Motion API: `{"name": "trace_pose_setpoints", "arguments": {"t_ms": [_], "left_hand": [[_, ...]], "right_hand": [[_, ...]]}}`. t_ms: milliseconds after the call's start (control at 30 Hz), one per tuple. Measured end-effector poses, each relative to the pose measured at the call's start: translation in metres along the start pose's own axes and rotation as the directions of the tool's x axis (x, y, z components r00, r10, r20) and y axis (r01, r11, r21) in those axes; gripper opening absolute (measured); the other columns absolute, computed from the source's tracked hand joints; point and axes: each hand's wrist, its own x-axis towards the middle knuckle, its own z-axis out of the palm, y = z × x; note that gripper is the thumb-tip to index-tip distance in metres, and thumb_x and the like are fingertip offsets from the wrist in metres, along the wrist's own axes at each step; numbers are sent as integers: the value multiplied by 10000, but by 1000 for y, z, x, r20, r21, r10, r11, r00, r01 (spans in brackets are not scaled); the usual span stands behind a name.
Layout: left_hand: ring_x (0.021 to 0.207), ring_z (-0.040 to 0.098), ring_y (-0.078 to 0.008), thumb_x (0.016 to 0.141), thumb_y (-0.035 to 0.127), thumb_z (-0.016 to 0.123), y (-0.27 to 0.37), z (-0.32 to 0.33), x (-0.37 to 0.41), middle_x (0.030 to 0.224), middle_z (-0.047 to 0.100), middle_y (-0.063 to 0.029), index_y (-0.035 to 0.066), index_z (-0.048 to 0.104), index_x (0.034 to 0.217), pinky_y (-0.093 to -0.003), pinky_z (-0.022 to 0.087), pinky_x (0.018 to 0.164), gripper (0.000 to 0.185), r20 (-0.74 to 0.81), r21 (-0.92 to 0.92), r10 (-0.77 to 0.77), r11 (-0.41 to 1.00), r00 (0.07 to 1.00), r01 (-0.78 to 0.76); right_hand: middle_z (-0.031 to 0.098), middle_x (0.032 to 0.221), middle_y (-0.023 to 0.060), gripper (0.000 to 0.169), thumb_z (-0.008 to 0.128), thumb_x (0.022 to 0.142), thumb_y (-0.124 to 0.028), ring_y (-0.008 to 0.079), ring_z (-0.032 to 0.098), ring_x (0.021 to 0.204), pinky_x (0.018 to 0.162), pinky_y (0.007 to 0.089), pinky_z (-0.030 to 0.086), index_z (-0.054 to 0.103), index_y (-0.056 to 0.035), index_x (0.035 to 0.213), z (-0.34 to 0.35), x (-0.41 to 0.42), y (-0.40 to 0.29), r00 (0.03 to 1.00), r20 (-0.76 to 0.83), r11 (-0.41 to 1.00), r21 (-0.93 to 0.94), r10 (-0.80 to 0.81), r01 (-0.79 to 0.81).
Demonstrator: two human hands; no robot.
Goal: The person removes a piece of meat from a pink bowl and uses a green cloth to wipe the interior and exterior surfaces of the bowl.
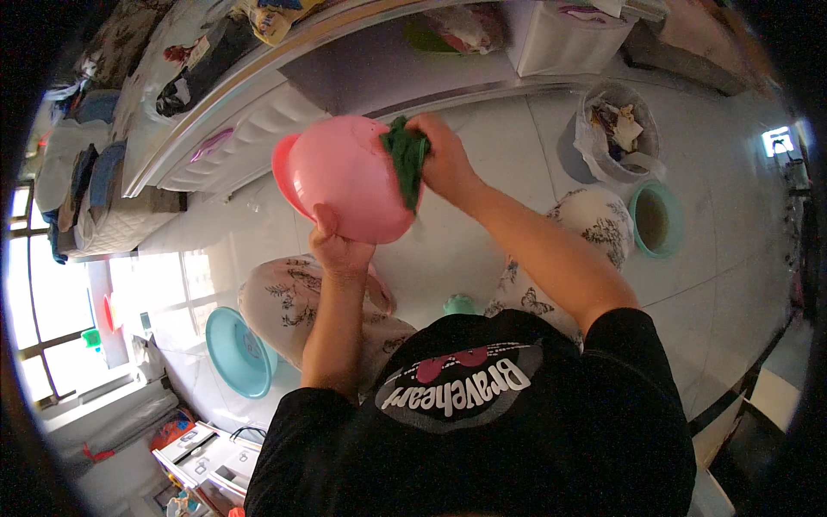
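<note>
A pink plastic basin (pixel 352 174) is held up off the floor, tilted, with its rounded outside towards me. My left hand (pixel 339 249) grips it at the lower left, thumb on the outer wall. My right hand (pixel 446 155) holds a dark green cloth (pixel 408 161) against the basin's right side. The inside of the basin is hidden.
A turquoise basin (pixel 239 352) stands on the floor at the left. At the right are a lined bin (pixel 585 152) with rubbish and a green bucket (pixel 675 223) of murky liquid. A low white cabinet (pixel 258 129) runs along the far side.
</note>
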Motion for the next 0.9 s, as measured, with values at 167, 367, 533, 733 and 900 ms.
{"name": "trace_pose_setpoints", "arguments": {"t_ms": [167,367,533,733,900], "left_hand": [[1220,385,-365,824,396,611,2,-1,4,1318,412,-180,11,283,1346,-540,305,1026,727,46,45,89,995,995,-91],[1241,370,-336,781,324,677,-2,-17,10,1348,404,-125,30,317,1338,-523,272,1055,726,26,53,-30,998,999,29],[1246,369,-331,810,346,639,-1,-3,3,1343,417,-109,72,324,1347,-539,287,1041,681,107,51,-13,999,994,7],[1240,390,-292,884,420,514,12,-2,23,1342,417,-105,79,338,1340,-514,335,1013,596,-96,164,147,978,984,-129],[1232,404,-274,891,500,450,14,5,29,1339,423,-99,75,358,1323,-463,353,1009,613,-142,251,141,963,980,-102]], "right_hand": [[527,952,158,230,595,710,-53,374,504,935,757,409,407,504,-43,921,-4,0,-1,990,-29,990,0,141,-141],[519,857,116,228,627,718,-27,271,528,796,711,316,422,519,-47,918,1,-7,10,1000,-11,998,-52,-19,18],[580,840,36,113,559,818,-56,161,556,753,680,285,446,546,-77,929,-16,15,31,852,121,745,434,509,-507],[573,872,0,58,500,873,-77,93,534,784,677,239,446,543,-85,912,-40,23,-17,807,304,444,710,507,-546],[545,900,-16,83,566,839,-48,78,487,800,721,217,423,511,-74,896,-32,13,1,945,170,866,383,278,-323]]}}
